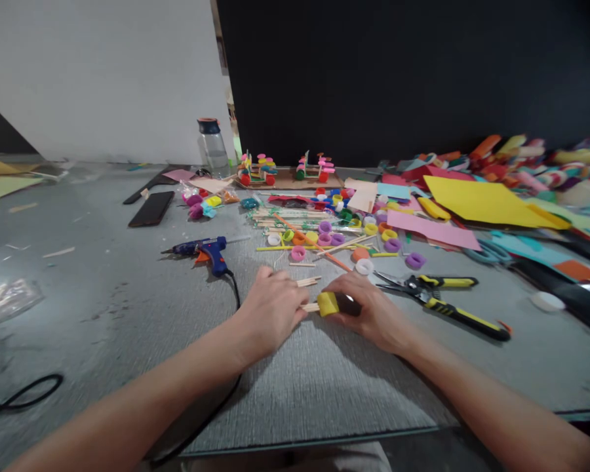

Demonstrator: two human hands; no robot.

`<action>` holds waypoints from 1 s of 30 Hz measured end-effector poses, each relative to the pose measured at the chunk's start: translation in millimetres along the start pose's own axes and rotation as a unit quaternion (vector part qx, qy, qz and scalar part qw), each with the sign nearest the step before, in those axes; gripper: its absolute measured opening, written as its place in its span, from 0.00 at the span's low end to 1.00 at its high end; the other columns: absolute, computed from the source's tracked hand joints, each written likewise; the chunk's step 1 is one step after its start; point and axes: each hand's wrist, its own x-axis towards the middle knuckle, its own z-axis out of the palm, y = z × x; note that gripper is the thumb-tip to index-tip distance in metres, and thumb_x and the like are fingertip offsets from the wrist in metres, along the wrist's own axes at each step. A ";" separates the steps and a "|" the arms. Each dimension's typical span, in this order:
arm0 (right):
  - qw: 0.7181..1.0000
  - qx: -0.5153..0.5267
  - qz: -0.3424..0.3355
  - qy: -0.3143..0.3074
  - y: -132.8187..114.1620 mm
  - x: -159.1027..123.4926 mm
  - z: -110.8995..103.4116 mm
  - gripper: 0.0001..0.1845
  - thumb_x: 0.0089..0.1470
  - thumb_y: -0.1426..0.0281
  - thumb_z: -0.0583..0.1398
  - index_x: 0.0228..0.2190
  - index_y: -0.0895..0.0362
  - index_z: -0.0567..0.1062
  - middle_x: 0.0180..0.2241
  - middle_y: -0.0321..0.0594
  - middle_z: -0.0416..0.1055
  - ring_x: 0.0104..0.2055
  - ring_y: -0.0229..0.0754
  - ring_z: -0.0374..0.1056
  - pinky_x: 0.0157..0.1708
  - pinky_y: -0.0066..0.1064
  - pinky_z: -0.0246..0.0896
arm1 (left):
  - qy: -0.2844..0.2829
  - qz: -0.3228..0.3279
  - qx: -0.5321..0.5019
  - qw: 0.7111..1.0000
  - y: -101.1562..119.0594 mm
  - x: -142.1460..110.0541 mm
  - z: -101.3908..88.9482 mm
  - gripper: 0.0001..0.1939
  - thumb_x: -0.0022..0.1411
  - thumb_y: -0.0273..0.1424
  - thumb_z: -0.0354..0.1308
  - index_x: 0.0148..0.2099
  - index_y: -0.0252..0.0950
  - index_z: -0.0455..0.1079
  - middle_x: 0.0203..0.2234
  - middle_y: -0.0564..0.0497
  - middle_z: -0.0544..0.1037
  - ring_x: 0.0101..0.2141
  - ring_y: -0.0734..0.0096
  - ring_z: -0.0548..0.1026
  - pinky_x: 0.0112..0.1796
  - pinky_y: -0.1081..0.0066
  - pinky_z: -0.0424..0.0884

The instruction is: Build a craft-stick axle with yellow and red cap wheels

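My left hand [274, 305] is closed around thin wooden sticks [309, 282], whose ends stick out to the right of the fingers. Just beside it, my right hand [376, 311] curls around a small yellow-and-black object [328, 304] of a kind I cannot make out. Its yellow end meets the tips of the lower sticks [312, 307]. Right of my right hand lies a pair of cutters [425, 292] with yellow-and-black handles, jaws apart. A blue glue gun [209, 252] rests on its side to the left of my left hand.
Coloured bottle caps [325, 227] and more sticks litter the table beyond my hands. Two small colourful models [258, 172] stand at the back near a water bottle [213, 147]. A phone [151, 209] lies left; yellow paper [491, 203] and scissors [489, 254] lie right. A black cord [221, 406] crosses the front edge.
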 end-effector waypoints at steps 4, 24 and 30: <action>1.000 0.005 0.004 0.001 -0.5 0.7 0.6 0.12 0.57 0.72 0.68 0.42 0.53 0.75 0.40 0.41 0.76 0.44 0.48 0.69 0.46 0.44 0.64 | 0.002 -0.001 -0.023 1.000 -0.5 0.7 1.3 0.08 0.71 0.32 0.57 0.38 0.35 0.74 0.37 0.49 0.82 0.43 0.59 0.74 0.43 0.59 0.54; 1.000 0.015 0.000 0.011 -0.4 0.5 -0.2 0.12 0.57 0.72 0.69 0.42 0.52 0.75 0.40 0.40 0.76 0.44 0.48 0.70 0.45 0.43 0.64 | 0.038 -0.035 -0.070 0.996 -2.4 -1.9 6.9 0.08 0.71 0.30 0.58 0.41 0.36 0.79 0.37 0.48 0.82 0.44 0.59 0.74 0.45 0.58 0.54; 1.000 0.022 -0.005 0.014 0.6 0.2 -2.0 0.11 0.58 0.70 0.68 0.42 0.52 0.74 0.40 0.40 0.76 0.44 0.48 0.70 0.45 0.43 0.64 | 0.059 -0.031 -0.068 0.995 -1.5 -3.8 8.5 0.08 0.71 0.31 0.58 0.41 0.36 0.79 0.37 0.49 0.81 0.43 0.59 0.74 0.43 0.58 0.53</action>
